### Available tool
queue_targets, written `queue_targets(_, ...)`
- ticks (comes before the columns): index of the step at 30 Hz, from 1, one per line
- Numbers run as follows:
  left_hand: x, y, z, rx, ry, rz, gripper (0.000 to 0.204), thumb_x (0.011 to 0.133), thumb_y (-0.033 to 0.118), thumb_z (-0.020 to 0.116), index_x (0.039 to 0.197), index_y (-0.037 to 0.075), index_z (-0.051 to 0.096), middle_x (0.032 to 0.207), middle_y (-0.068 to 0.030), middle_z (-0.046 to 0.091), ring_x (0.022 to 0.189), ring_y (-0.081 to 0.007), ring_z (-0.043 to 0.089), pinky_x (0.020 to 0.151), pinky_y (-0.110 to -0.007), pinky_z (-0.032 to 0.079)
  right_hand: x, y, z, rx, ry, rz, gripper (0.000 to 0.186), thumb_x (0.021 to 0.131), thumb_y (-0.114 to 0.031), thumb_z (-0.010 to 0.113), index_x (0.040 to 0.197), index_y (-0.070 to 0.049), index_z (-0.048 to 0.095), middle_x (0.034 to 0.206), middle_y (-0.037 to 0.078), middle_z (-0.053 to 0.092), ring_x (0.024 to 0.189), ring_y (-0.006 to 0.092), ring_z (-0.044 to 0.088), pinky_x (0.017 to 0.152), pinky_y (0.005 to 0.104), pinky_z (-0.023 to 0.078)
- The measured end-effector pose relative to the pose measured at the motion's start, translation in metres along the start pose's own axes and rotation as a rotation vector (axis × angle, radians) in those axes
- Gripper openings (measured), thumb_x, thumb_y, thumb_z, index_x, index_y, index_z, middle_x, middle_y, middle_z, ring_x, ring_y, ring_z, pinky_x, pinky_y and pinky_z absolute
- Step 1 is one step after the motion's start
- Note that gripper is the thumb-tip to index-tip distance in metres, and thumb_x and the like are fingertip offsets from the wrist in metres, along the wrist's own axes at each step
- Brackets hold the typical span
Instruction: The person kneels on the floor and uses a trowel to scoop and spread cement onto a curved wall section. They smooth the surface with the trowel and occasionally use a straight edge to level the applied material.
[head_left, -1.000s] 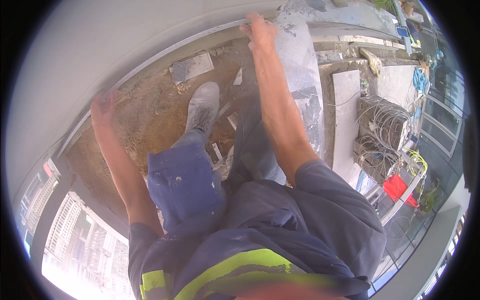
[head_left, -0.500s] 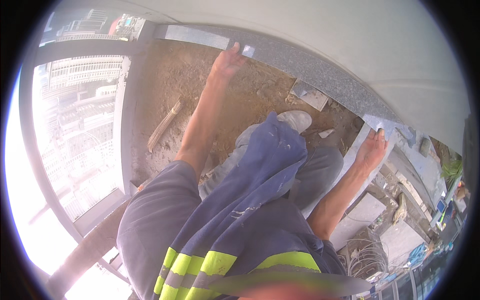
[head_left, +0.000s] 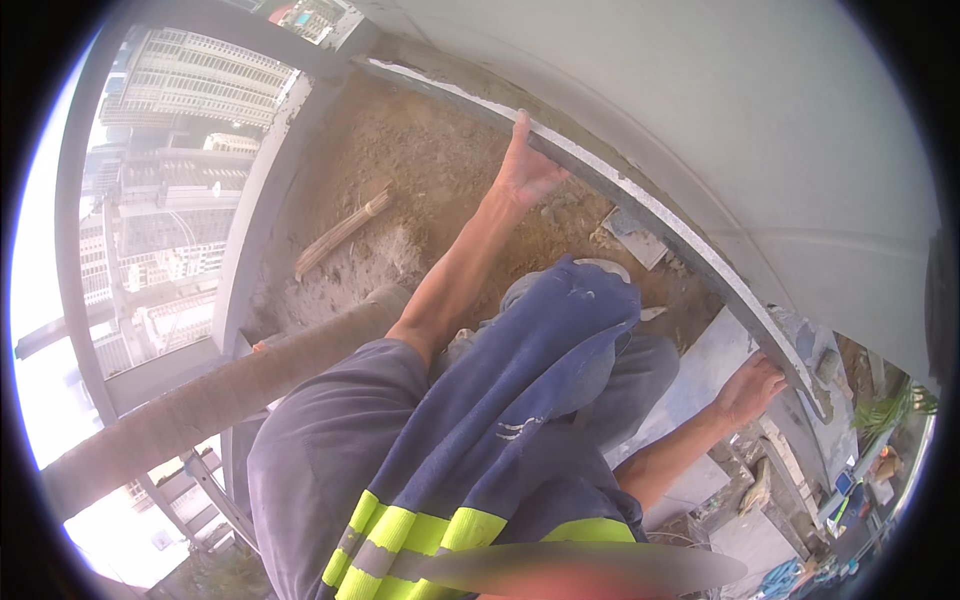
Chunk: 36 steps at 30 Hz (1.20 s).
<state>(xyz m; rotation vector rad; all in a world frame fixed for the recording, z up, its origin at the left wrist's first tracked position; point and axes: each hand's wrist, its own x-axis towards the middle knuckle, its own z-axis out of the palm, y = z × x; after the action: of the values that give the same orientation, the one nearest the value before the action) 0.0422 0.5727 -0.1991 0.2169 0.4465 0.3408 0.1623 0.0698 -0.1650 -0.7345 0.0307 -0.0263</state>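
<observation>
- Left hand (head_left: pixel 527 170) up on the slab (head_left: pixel 640 205) edge, fingers hooked over it, thumb below.
- Right hand (head_left: pixel 752 388) clamped on the same edge, lower right.
- Slab leaning against the grey wall (head_left: pixel 700 110), bottom edge over sandy floor (head_left: pixel 420 170).
- Best handled, by the look of it, with both grips level, weight shared, fingers off the underside, foot (head_left: pixel 600 268) clear.
- Broom (head_left: pixel 340 232) lying well apart, left.
</observation>
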Motion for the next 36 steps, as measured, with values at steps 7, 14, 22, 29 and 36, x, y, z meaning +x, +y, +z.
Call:
queue_targets(7,0.019,0.007,-0.008,0.124,-0.023,0.101,0.069,0.082,0.043,0.075,0.139,0.011,0.054,0.135,-0.01,0.059,0.123,-0.0293,0.057,0.105,-0.05,0.049,-0.043,0.015,0.006,0.181,0.089,0.186,0.048,0.094,-0.003,0.063,0.141,-0.001,0.055,0.151,0.016,0.053,0.148,0.0381,0.039,0.13,0.0625,0.021)
queue_targets(14,0.038,0.018,-0.01,0.149,-0.067,0.107,0.058,0.07,0.048,0.082,0.116,0.016,0.064,0.1,-0.0098,0.067,0.086,-0.031,0.067,0.09,-0.053,0.056,-0.058,0.013,-0.006,0.161,-0.068,0.23,0.067,0.084,-0.008,0.07,0.148,0.0,0.05,0.156,0.023,0.046,0.155,0.0438,0.027,0.129,0.0665,0.012)
queue_targets(22,0.008,0.012,-0.002,0.141,-0.203,0.06,0.07,0.067,0.046,0.085,0.128,0.021,0.06,0.097,-0.0083,0.067,0.1,-0.0353,0.067,0.105,-0.059,0.05,-0.064,-0.016,0.052,0.313,-0.082,0.265,0.079,0.078,-0.018,0.083,0.147,0.002,0.051,0.157,0.026,0.046,0.155,0.0491,0.026,0.13,0.0668,0.009)
queue_targets(29,-0.02,-0.008,0.037,0.129,-0.376,-0.037,0.086,0.07,0.028,0.082,0.146,0.009,0.047,0.147,-0.0215,0.052,0.141,-0.0436,0.048,0.119,-0.064,0.039,-0.059,-0.034,0.014,0.328,0.045,0.118,0.078,0.078,-0.015,0.078,0.145,0.009,0.049,0.156,0.029,0.045,0.155,0.0494,0.025,0.129,0.0687,0.011)
queue_targets(36,-0.066,-0.063,0.048,0.543,-0.282,-0.051,0.107,0.08,0.013,0.07,0.165,-0.003,0.006,0.169,-0.0253,0.022,0.158,-0.0448,0.021,0.129,-0.058,0.029,-0.043,-0.039,-0.055,0.252,0.051,-0.006,0.073,0.089,-0.029,0.074,0.15,0.002,0.048,0.163,0.031,0.035,0.153,0.0519,0.03,0.127,0.0574,0.026)
